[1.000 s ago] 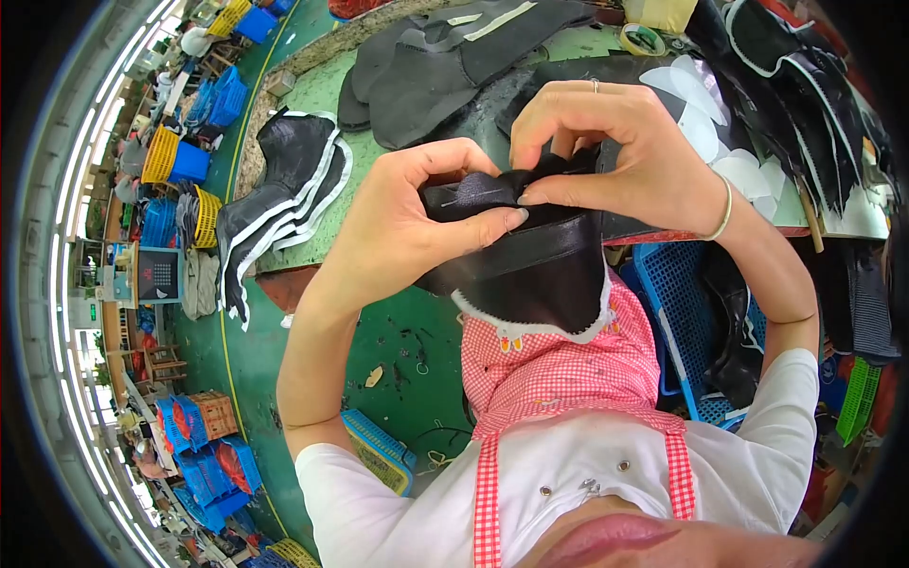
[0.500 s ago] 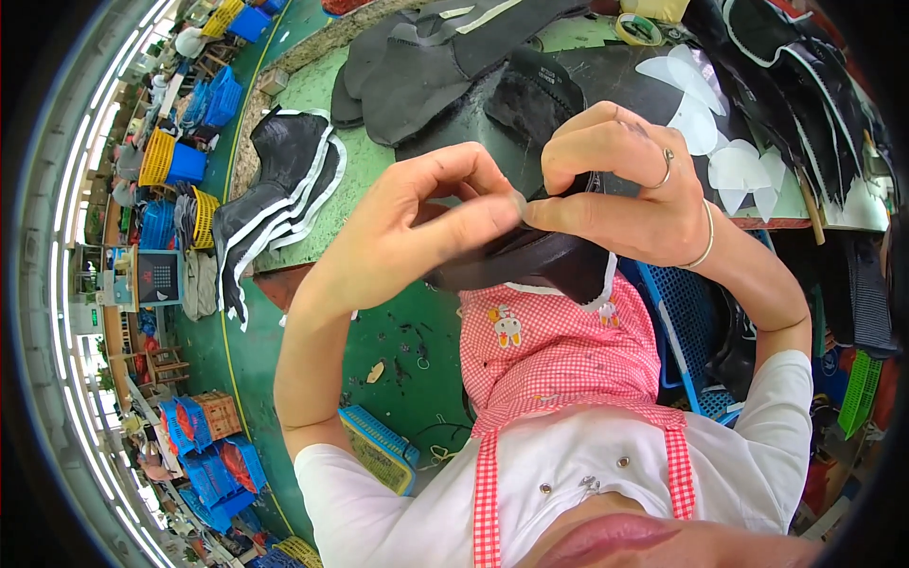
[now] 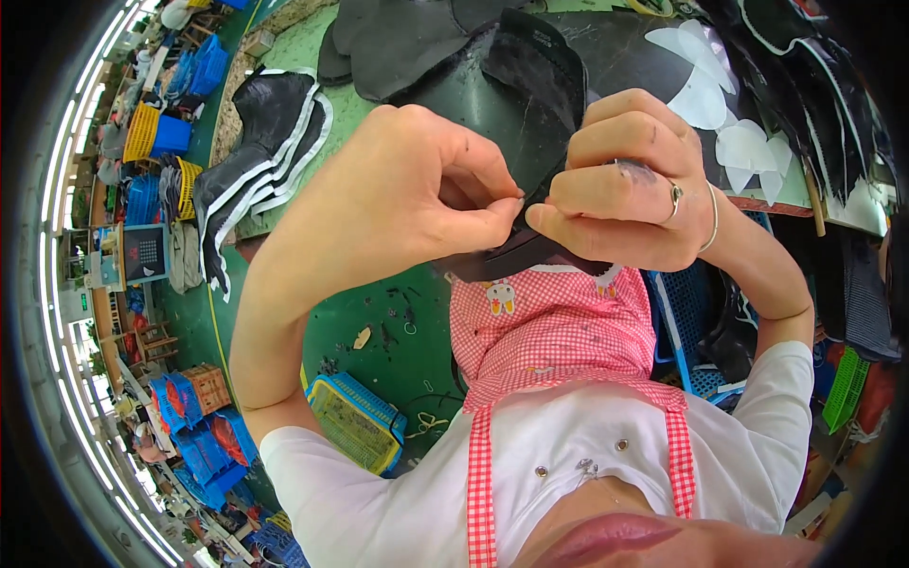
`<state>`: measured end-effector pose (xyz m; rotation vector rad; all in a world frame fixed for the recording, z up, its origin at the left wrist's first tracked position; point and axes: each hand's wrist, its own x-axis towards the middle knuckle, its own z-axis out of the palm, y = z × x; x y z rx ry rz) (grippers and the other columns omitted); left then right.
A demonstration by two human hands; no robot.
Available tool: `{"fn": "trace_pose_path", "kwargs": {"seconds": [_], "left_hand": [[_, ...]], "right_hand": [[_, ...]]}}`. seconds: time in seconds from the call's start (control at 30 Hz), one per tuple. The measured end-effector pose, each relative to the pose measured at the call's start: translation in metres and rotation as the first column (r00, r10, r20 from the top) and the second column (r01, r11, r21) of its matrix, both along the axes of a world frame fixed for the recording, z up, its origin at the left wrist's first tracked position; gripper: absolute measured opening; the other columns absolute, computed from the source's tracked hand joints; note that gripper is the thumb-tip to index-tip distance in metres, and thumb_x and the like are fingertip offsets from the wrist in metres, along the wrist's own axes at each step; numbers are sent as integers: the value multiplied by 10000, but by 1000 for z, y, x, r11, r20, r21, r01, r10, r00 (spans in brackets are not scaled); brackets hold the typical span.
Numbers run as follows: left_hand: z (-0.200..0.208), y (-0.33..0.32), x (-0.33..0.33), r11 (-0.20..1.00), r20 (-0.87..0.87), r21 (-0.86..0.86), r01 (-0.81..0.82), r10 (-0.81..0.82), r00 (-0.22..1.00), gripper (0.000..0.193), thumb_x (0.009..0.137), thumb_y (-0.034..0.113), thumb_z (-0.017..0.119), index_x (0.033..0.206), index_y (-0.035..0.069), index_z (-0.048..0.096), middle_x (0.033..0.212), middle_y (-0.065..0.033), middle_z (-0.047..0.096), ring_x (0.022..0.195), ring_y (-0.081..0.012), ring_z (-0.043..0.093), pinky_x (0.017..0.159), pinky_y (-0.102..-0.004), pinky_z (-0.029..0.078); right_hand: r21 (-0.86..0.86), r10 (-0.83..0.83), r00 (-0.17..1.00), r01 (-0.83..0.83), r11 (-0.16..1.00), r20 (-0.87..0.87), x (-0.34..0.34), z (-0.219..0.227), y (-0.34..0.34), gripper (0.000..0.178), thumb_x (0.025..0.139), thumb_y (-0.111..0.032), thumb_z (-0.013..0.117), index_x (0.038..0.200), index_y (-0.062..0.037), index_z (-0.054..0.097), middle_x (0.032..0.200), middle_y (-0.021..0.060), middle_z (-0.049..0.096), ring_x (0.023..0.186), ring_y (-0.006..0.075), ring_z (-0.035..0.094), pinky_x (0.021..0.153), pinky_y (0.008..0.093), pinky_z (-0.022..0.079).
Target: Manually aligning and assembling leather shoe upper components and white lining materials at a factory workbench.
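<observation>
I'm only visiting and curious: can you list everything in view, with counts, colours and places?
Table: one, green top, upper middle
Held piece: one, black, centre
White-edged pieces: several, black, left part of the table
Flat pieces: several, dark grey, top middle
Cut shapes: several, white, upper right
Stick: one, brown, table's right edge
Floor: one, green, lower left
Basket: one, yellow and blue, on the floor
Crates: several, mostly blue, left background, too small to count
Green basket: one, green, far right
Apron: one, red-and-white checked, lower middle
Shirt: one, white, bottom
Left hand: one, bare, pinching the held piece
Right hand: one, bare, ringed, pinching it too
</observation>
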<state>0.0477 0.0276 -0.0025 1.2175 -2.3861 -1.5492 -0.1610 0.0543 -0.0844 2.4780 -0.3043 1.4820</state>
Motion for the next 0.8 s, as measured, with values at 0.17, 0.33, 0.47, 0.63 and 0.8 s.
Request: {"fn": "trace_pose_path", "kwargs": {"seconds": [0.17, 0.33, 0.47, 0.63, 0.8], "left_hand": [[-7, 3, 0, 996, 6, -82, -25, 26, 1000, 70, 815, 34, 682, 837, -33, 679, 713, -10, 656, 643, -35, 591, 595, -186, 485], [-18, -1, 6, 995, -47, -87, -54, 50, 998, 78, 819, 38, 676, 858, -29, 670, 718, -1, 649, 627, -27, 578, 569, -186, 472], [-9, 1, 5, 993, -118, 2, -118, 117, 986, 149, 808, 98, 711, 870, -31, 671, 705, -22, 644, 634, -31, 564, 572, -201, 455], [-21, 14, 15, 953, -158, -297, -65, 18, 987, 198, 848, 161, 720, 887, -30, 682, 665, -43, 611, 606, -52, 527, 538, -233, 417], [-23, 20, 11, 943, -252, -249, -222, 158, 955, 176, 885, 141, 683, 886, -34, 668, 673, -39, 589, 583, -58, 490, 510, -241, 379]], "right_hand": [[-67, -37, 999, 36, 997, -14, 0, -2, 1, 200, 504, -129, 701, 660, -69, 592, 889, 23, 592, 798, 224, 570, 659, 336, 483], [-79, -11, 1000, 12, 997, 16, 0, -7, -3, 201, 540, -134, 711, 691, -49, 610, 931, 45, 617, 821, 242, 584, 677, 355, 500], [141, -6, 998, 14, 990, -61, -6, 3, -2, 206, 632, -128, 717, 766, -28, 596, 1031, 98, 663, 835, 283, 622, 697, 405, 524], [536, -47, 996, 81, 841, -77, -10, -4, 7, 179, 770, -84, 718, 882, -77, 579, 867, 51, 687, 737, 198, 661, 658, 299, 521], [812, -136, 983, -20, 584, 122, 1, 10, 11, 195, 793, -87, 731, 889, -14, 579, 734, 91, 631, 649, 238, 610, 618, 290, 484]]}}
